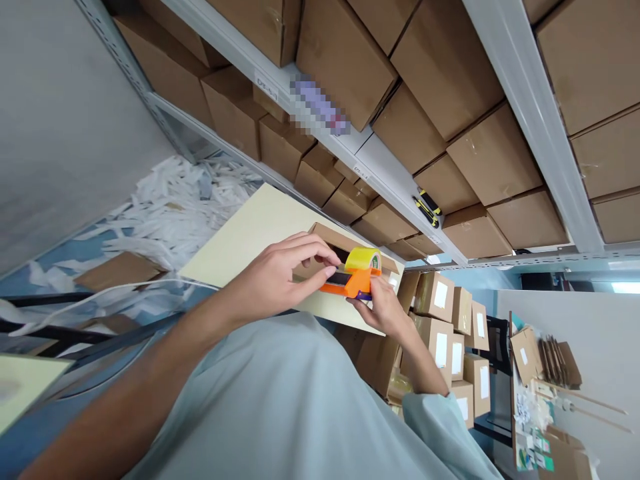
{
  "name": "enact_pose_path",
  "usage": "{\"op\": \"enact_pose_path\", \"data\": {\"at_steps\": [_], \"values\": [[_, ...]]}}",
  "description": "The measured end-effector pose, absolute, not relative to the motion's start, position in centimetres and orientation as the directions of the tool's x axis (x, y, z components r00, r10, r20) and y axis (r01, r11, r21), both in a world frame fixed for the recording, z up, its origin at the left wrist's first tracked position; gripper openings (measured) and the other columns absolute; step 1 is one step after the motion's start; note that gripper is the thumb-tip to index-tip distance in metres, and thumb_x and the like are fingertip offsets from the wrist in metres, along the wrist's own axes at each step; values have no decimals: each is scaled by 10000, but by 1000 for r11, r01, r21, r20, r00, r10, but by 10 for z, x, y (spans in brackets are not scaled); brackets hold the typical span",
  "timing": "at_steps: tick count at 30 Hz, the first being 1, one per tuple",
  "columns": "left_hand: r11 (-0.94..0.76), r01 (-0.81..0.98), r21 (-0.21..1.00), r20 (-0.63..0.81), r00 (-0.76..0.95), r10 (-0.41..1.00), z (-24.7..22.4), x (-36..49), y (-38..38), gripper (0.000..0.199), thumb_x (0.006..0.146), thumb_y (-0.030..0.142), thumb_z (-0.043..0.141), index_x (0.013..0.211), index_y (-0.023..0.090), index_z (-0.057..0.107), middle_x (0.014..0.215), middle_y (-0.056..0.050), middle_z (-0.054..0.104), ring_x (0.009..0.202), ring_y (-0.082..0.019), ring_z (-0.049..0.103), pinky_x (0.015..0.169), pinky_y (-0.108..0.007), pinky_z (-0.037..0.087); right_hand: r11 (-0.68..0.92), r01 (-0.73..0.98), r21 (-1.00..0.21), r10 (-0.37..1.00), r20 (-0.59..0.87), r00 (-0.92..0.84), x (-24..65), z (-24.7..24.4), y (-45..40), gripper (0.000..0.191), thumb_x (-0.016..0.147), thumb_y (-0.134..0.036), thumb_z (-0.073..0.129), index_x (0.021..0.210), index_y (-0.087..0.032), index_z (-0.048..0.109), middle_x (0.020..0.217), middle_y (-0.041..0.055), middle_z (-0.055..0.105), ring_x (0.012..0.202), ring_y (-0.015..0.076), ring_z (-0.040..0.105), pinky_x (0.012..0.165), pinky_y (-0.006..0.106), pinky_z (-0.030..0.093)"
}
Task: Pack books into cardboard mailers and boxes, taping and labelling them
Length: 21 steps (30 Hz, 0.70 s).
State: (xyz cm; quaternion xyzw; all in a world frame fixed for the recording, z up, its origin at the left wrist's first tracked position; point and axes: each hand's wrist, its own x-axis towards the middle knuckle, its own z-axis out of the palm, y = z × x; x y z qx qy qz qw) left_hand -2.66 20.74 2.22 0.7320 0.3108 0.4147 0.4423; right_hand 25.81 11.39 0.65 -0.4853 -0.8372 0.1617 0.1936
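Note:
An orange tape dispenser (pixel 354 285) with a yellow roll of tape (pixel 361 259) is held in my right hand (pixel 384 305), whose fingers wrap round its handle end. My left hand (pixel 295 265) is at the dispenser's other end, thumb and forefinger close together in a pinch; whatever lies between them is too small to tell. Behind the dispenser, an opened cardboard box (pixel 330 235) rests on the pale yellow tabletop (pixel 250 230), partly hidden by my hands.
Shelves packed with brown cartons (pixel 470 100) rise beyond the table. Two yellow-black cutters (pixel 426 211) are on the shelf edge (pixel 390 193). White paper scraps (pixel 165 207) cover the floor at left. Labelled boxes (pixel 440 320) are stacked at right.

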Motion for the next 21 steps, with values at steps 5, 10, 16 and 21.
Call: {"op": "enact_pose_path", "data": {"at_steps": [5,10,16,21], "values": [[-340,96,935,271,424,864,15,-28,200,290,1071,471,601,985,256,776,1007,-58,781,958,-227,712,881,-346,629,407,788,-462,896,35,-443,254,9,115,292,1142,-483,638,1234,-209,596,1062,147,758,934,309,727,832,423,611],[-118,155,981,67,303,951,-9,-19,177,317,1050,484,567,990,233,751,1023,-59,781,955,-220,725,913,-345,616,255,806,-534,852,-270,-449,250,23,115,356,1144,-580,607,1211,-230,607,981,87,754,827,264,718,755,362,570],[173,85,981,-177,38,984,-54,-39,174,354,937,570,692,989,225,754,1001,-59,809,965,-250,755,976,-375,628,-69,767,-637,570,-657,-494,287,69,130,430,1093,-625,673,1223,-215,669,986,44,826,792,215,741,742,332,576],[352,-137,926,-368,-121,922,-88,-62,219,282,830,380,809,990,152,765,945,-76,792,837,-202,738,934,-384,654,-351,687,-636,489,-750,-445,337,96,168,550,1033,-665,748,1255,-166,684,981,58,830,853,202,766,770,321,616]]}}
